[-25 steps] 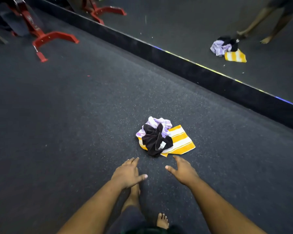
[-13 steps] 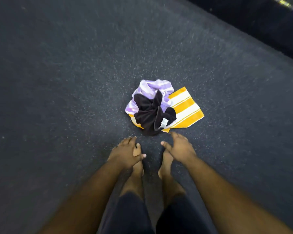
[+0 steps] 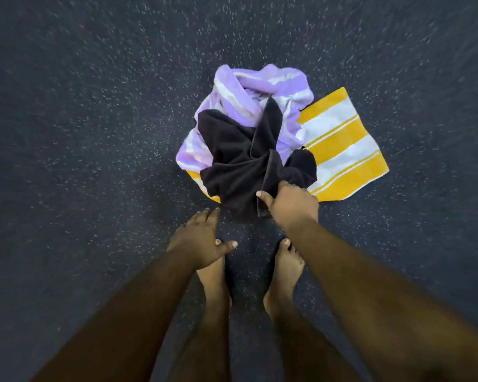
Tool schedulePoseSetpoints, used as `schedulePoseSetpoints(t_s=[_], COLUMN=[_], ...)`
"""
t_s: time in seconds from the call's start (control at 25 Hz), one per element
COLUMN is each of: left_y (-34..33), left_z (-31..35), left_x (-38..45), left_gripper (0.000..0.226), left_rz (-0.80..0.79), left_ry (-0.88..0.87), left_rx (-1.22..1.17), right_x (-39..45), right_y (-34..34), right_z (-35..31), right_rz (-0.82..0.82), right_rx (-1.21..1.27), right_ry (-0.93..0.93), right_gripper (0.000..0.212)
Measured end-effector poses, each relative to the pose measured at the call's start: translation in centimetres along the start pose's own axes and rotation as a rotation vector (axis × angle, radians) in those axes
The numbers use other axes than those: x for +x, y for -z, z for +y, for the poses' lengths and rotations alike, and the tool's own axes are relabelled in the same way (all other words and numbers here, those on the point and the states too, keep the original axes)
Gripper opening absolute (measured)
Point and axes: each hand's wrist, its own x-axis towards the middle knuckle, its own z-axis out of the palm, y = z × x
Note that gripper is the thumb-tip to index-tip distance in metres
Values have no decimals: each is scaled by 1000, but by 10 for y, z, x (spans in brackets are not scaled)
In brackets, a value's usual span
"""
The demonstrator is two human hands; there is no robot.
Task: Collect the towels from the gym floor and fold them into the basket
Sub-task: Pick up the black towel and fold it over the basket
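Note:
Three towels lie heaped on the dark speckled gym floor. A crumpled black towel (image 3: 240,161) is on top, a purple-and-white striped towel (image 3: 249,89) bunches behind it, and a yellow-and-white striped towel (image 3: 342,144) lies flat underneath to the right. My right hand (image 3: 290,205) is closed on the near edge of the black towel. My left hand (image 3: 199,241) hovers just left of the heap with fingers spread, holding nothing. No basket is in view.
My two bare feet (image 3: 284,268) stand on the rubber floor (image 3: 80,133) just below the heap, between my forearms. Dark flooring surrounds the towels on all sides.
The view has dropped much closer to the heap. My right hand reached forward and took hold of the black towel's near edge. My left hand moved slightly closer to the pile.

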Motion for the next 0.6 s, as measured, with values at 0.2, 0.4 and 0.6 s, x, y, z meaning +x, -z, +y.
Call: schedulePoseSetpoints(t_s=[0.2, 0.4, 0.6], left_y=[-9, 19, 84], left_z=[7, 20, 63], left_x=[22, -11, -123], left_gripper=[100, 102, 103], left_rz=[-17, 3, 21], left_ry=[-38, -12, -4], left_rx=[46, 79, 94], right_x=[39, 0, -128], right_y=[-10, 19, 96], right_z=[-4, 13, 39], right_rz=[14, 30, 15], right_rx=[100, 141, 174], right_ry=[-101, -22, -9], right_gripper=[44, 25, 21])
